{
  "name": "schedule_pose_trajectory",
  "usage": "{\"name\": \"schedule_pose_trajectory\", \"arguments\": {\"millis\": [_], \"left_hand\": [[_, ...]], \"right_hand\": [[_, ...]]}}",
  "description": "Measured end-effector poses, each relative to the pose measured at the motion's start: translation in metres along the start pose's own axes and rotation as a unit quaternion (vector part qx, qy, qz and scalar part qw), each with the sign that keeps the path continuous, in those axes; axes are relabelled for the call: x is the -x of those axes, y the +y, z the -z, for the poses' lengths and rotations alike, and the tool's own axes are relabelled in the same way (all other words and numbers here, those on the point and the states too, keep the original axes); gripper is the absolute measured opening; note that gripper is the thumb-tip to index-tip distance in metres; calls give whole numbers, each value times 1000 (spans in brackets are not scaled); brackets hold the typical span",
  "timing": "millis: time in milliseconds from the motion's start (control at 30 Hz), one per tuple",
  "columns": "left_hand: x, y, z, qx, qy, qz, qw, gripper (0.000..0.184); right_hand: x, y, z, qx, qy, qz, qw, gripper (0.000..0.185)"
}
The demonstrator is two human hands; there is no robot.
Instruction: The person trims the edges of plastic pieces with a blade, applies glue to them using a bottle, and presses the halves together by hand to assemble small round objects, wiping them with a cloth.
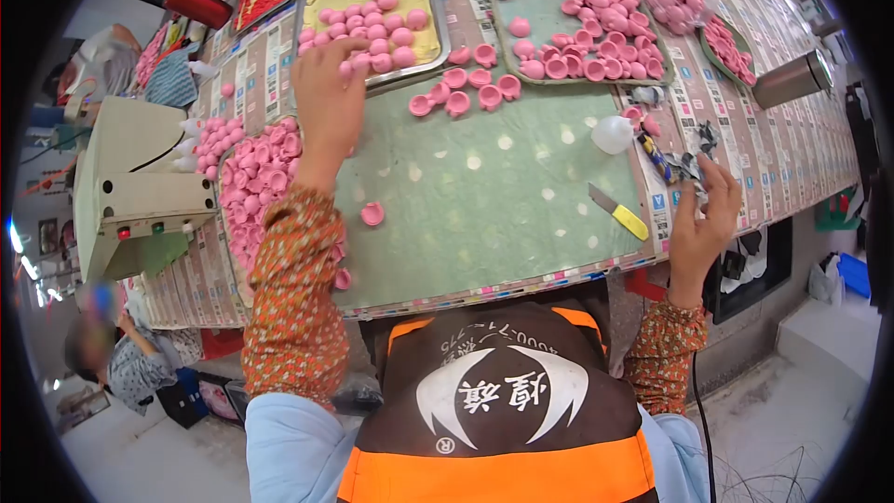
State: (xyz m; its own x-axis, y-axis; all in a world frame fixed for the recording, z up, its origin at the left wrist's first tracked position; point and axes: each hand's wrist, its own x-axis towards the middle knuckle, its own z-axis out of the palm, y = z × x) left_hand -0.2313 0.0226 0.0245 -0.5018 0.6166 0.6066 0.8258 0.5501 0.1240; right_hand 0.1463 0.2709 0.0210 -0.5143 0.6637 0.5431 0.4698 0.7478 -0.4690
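Observation:
My left hand (328, 98) is at the near left edge of a metal tray (441, 14) with a yellow liner. Its fingers curl around a small pink ball (345, 69), among several similar pink balls (376, 32) on the tray. On the right, my right hand (710, 219) has its fingers bent and apart, the tips beside crumpled grey scraps (687, 168). Near it lie a blue-and-yellow handled tool (655, 158) and a yellow-handled knife (618, 212). A single hollow pink cup-shaped piece (372, 213) rests on the green mat (466, 214).
Hollow pink pieces fill a large tray (577, 82) at the back and pile up at left (256, 182). A white bottle (612, 135) stands at the mat's right. A steel thermos (792, 81) and a beige machine (140, 191) flank the table. Another person (140, 359) is at lower left.

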Motion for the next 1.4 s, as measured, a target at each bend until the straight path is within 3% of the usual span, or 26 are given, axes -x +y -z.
{"name": "schedule_pose_trajectory", "arguments": {"millis": [67,100,233,300,333,400,433,500,533,600,667,733,767,833,900,1033,1100,1200,1267,1333,1400], "left_hand": [[9,16,20,259,-56,183,947,21],[15,37,32,354,-39,226,907,19],[57,69,68,417,-68,289,859,17],[78,85,83,552,-77,333,760,20],[87,92,88,548,-75,338,761,20],[105,105,96,654,-120,427,613,33],[113,110,98,647,-114,435,616,33],[126,119,101,742,-123,470,463,46],[129,123,103,738,-119,476,464,46],[135,130,106,766,-134,491,392,53],[140,134,108,765,-144,490,392,54],[143,139,110,763,-147,495,388,56],[145,141,112,763,-148,496,387,56],[146,146,114,767,-160,496,374,58],[148,151,115,766,-172,498,368,58],[149,165,116,767,-205,506,336,61],[153,172,118,771,-223,504,318,63],[157,173,124,777,-228,505,298,66],[159,171,125,773,-219,525,281,61],[164,173,124,770,-226,526,282,55],[176,173,120,766,-233,527,284,50]], "right_hand": [[0,-3,-4,-6,-3,-2,1000,34],[-1,-3,-6,-6,-8,2,1000,35],[-9,6,-14,36,-10,8,999,36],[-11,16,-15,67,-1,21,998,37],[-12,22,-15,101,-19,0,995,36],[-11,43,-18,135,-47,-16,990,32],[-9,54,-19,138,-57,-23,989,29],[-7,52,-21,143,-43,-3,989,20],[-5,55,-22,138,-49,-1,989,20],[-2,68,-20,72,-15,-68,995,18],[-2,60,-12,69,-2,-55,996,15],[0,40,-3,-126,57,-102,985,15],[2,23,5,-125,56,-103,985,15],[10,-22,20,-239,14,-146,960,15],[22,-63,22,-347,-44,-80,933,14],[52,-116,10,-346,-243,92,902,25],[60,-137,-9,-271,-265,188,906,28],[66,-148,-23,-198,-273,219,916,30],[69,-141,-28,-225,-256,239,909,33],[75,-137,-22,-251,-321,229,884,27],[77,-136,-18,-279,-316,240,874,23]]}}
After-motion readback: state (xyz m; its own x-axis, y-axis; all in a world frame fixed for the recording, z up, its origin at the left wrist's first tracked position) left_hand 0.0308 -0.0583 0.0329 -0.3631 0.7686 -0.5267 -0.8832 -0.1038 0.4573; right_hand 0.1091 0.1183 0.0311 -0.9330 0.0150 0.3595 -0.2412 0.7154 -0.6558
